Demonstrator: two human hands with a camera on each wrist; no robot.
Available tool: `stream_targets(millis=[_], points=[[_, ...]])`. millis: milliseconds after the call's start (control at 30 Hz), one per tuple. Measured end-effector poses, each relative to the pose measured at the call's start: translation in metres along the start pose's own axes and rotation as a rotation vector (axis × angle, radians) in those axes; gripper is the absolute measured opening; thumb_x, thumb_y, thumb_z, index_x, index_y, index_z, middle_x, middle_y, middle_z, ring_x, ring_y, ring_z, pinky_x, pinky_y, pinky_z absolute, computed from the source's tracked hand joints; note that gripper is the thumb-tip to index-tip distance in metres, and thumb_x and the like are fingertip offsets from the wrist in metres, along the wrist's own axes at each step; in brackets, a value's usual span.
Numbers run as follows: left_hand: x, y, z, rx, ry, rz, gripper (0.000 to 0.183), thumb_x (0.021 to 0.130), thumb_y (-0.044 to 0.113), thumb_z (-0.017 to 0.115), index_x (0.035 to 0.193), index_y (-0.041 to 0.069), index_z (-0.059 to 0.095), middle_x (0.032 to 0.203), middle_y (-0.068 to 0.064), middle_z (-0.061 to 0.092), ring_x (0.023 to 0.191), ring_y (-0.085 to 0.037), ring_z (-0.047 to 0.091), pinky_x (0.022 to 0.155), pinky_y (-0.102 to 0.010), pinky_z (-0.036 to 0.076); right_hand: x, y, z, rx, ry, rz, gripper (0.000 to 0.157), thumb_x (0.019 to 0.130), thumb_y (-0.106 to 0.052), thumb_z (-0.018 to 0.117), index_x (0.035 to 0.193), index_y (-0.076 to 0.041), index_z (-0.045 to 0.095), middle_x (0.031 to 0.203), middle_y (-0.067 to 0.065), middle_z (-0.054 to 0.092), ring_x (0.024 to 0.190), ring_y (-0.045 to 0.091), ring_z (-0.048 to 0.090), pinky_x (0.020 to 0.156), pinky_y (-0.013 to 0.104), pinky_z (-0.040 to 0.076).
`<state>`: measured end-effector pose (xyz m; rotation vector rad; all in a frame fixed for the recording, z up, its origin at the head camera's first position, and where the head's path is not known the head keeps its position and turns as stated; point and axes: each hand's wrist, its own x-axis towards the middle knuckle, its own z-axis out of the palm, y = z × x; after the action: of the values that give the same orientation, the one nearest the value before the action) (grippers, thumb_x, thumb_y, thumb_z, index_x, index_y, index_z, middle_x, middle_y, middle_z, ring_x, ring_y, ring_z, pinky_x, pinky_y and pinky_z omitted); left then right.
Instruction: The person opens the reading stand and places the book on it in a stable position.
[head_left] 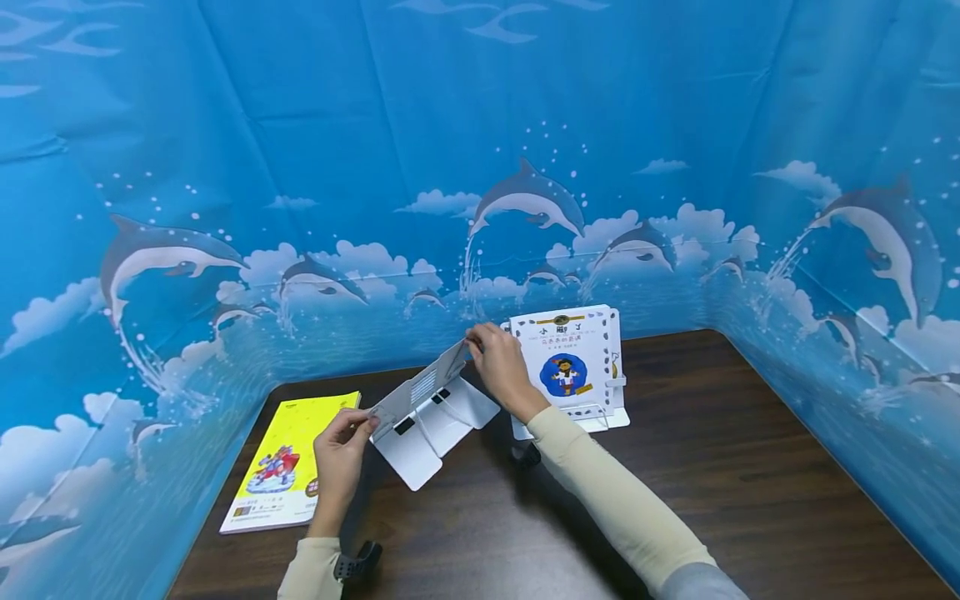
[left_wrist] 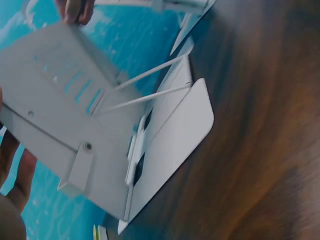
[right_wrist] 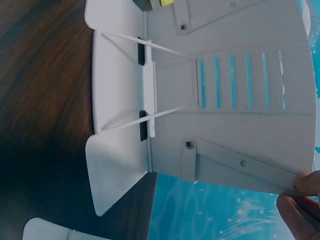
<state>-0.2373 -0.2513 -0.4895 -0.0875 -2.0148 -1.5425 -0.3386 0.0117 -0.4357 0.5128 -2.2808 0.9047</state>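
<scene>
Both hands hold a white folding book stand (head_left: 468,404) near the middle of the table, its back plate tilted up from the base. My left hand (head_left: 341,458) pinches the plate's left edge between thumb and fingers. At the upper right corner my right hand (head_left: 501,367) pinches the same plate. Up close in the right wrist view, the slotted back plate (right_wrist: 235,127) shows its riveted side arms and the thumb on one of them. A bent wire brace (left_wrist: 145,79) runs from the base to the slots in the left wrist view.
A yellow book (head_left: 311,433) lies flat at the left of the dark wooden table (head_left: 697,450). Right of the held stand, a white picture book (head_left: 562,337) stands upright on a second white stand (head_left: 619,415). A blue dolphin-print curtain (head_left: 360,167) surrounds the table's far sides.
</scene>
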Motion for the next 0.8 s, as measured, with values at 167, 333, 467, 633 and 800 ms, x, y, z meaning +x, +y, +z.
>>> stream_targets(millis=[167, 333, 467, 633, 800], points=[[-0.015, 0.008, 0.010, -0.033, -0.040, 0.142, 0.020, 0.087, -0.013, 0.079, 0.104, -0.002, 0.081, 0.095, -0.013, 0.077, 0.086, -0.001, 0.070, 0.076, -0.012, 0.056, 0.010, 0.001, 0.004, 0.071, -0.007, 0.050, 0.014, 0.102, -0.008, 0.072, 0.113, -0.004, 0.080, 0.107, 0.012, 0.080, 0.094, 0.022, 0.079, 0.078, 0.032, 0.065], [-0.028, 0.017, 0.022, -0.035, -0.105, 0.219, 0.027, 0.084, -0.014, 0.082, 0.107, -0.001, 0.082, 0.093, -0.015, 0.075, 0.083, -0.003, 0.069, 0.074, -0.012, 0.058, 0.020, 0.002, 0.010, 0.114, -0.058, 0.088, 0.018, 0.104, -0.010, 0.069, 0.117, -0.005, 0.080, 0.112, 0.011, 0.081, 0.099, 0.021, 0.079, 0.080, 0.032, 0.064], [-0.038, 0.026, 0.034, 0.024, -0.127, 0.247, 0.028, 0.083, -0.007, 0.086, 0.109, 0.004, 0.084, 0.092, -0.007, 0.076, 0.083, -0.008, 0.069, 0.073, -0.013, 0.058, 0.027, 0.000, 0.014, 0.109, -0.103, 0.074, 0.020, 0.106, -0.011, 0.066, 0.120, -0.007, 0.080, 0.114, 0.010, 0.081, 0.101, 0.021, 0.079, 0.079, 0.033, 0.063], [-0.049, 0.037, 0.054, 0.043, -0.113, 0.332, 0.032, 0.079, -0.005, 0.091, 0.108, 0.005, 0.084, 0.091, -0.007, 0.075, 0.080, -0.022, 0.071, 0.071, -0.019, 0.061, 0.034, -0.006, 0.019, 0.122, -0.169, 0.063, 0.022, 0.107, -0.010, 0.064, 0.122, -0.008, 0.079, 0.116, 0.010, 0.081, 0.102, 0.021, 0.078, 0.081, 0.035, 0.063], [-0.056, 0.038, 0.071, 0.012, -0.113, 0.385, 0.032, 0.077, -0.006, 0.091, 0.107, 0.003, 0.084, 0.089, -0.009, 0.072, 0.077, -0.021, 0.070, 0.069, -0.019, 0.061, 0.037, -0.012, 0.024, 0.130, -0.232, 0.079, 0.024, 0.108, -0.012, 0.062, 0.126, -0.011, 0.078, 0.123, 0.008, 0.080, 0.103, 0.020, 0.078, 0.079, 0.030, 0.059]])
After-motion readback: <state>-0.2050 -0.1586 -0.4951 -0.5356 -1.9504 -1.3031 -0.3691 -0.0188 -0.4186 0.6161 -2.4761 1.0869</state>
